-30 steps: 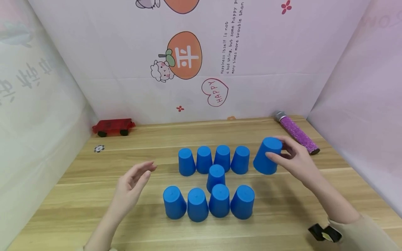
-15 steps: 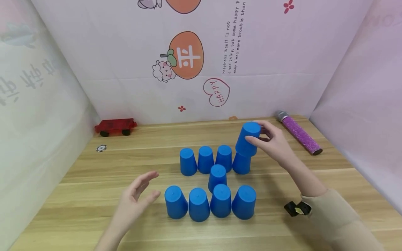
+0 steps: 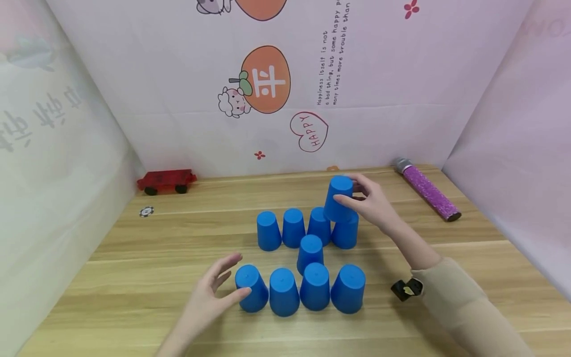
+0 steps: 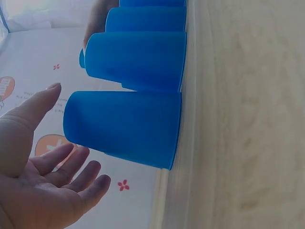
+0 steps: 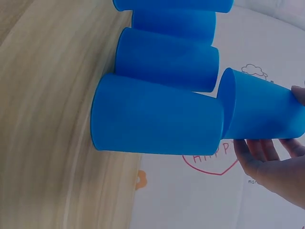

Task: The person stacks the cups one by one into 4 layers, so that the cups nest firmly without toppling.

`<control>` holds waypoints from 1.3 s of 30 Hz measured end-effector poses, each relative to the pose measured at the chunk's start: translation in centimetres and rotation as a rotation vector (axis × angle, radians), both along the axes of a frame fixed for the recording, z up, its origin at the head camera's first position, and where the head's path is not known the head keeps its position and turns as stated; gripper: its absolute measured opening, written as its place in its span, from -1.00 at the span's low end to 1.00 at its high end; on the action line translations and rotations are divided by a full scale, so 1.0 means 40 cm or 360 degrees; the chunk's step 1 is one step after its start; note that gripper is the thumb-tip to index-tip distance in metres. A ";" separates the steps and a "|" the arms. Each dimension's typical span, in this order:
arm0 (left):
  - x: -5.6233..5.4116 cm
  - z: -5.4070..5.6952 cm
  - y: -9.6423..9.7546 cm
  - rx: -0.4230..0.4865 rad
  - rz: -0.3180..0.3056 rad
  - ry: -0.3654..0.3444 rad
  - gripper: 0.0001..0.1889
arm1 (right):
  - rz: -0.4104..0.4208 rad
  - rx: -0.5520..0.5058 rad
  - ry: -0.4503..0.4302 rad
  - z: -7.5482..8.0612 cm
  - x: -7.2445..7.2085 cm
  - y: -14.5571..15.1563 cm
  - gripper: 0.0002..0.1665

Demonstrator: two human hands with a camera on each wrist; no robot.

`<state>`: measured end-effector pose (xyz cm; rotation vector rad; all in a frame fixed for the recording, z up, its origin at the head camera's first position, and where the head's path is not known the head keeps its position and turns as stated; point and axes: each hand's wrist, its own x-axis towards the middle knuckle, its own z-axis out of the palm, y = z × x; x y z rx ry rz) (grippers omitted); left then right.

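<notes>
My right hand point(image 3: 369, 201) grips an upside-down blue cup point(image 3: 339, 199) between thumb and fingers. This cup is over the two right-hand cups of the back row, its rim right at the top of the rightmost cup point(image 5: 157, 117). Several blue cups stand upside down in that row, with another cup point(image 3: 310, 254) alone in the middle. In front is a second row of several cups. My left hand point(image 3: 214, 292) is spread around the leftmost front cup point(image 3: 251, 290), thumb and fingers apart on either side; the left wrist view shows a gap between the hand and that cup point(image 4: 124, 126).
A red toy car point(image 3: 166, 181) stands at the back left, with a poker chip point(image 3: 146, 211) in front of it. A purple glitter microphone point(image 3: 430, 192) lies at the back right. Printed cloth walls point(image 3: 187, 139) enclose the wooden table point(image 3: 134, 277) at the back and sides.
My right hand has carried its cup left, from beside the back row to over its right end. My left hand has moved right, up to the leftmost front cup.
</notes>
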<state>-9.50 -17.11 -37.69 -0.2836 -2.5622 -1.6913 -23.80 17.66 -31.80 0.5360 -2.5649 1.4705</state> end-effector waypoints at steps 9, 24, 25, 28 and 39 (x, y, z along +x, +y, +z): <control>-0.006 -0.005 0.008 0.0034 -0.0048 -0.0119 -0.41 | 0.0013 -0.0001 -0.0027 -0.017 -0.005 -0.005 -0.43; -0.010 -0.006 0.022 -0.0027 -0.0031 -0.0156 -0.43 | 0.0021 0.0001 -0.0064 -0.009 -0.002 -0.004 -0.41; -0.010 -0.006 0.022 -0.0028 -0.0030 -0.0160 -0.43 | 0.0019 0.0004 -0.0063 -0.010 -0.002 -0.005 -0.41; -0.012 -0.008 0.022 -0.0035 -0.0029 -0.0171 -0.43 | 0.0010 0.0009 -0.0063 -0.011 -0.002 -0.006 -0.41; -0.012 -0.008 0.021 -0.0072 -0.0025 -0.0216 -0.44 | 0.0014 0.0025 -0.0072 -0.010 0.001 -0.007 -0.37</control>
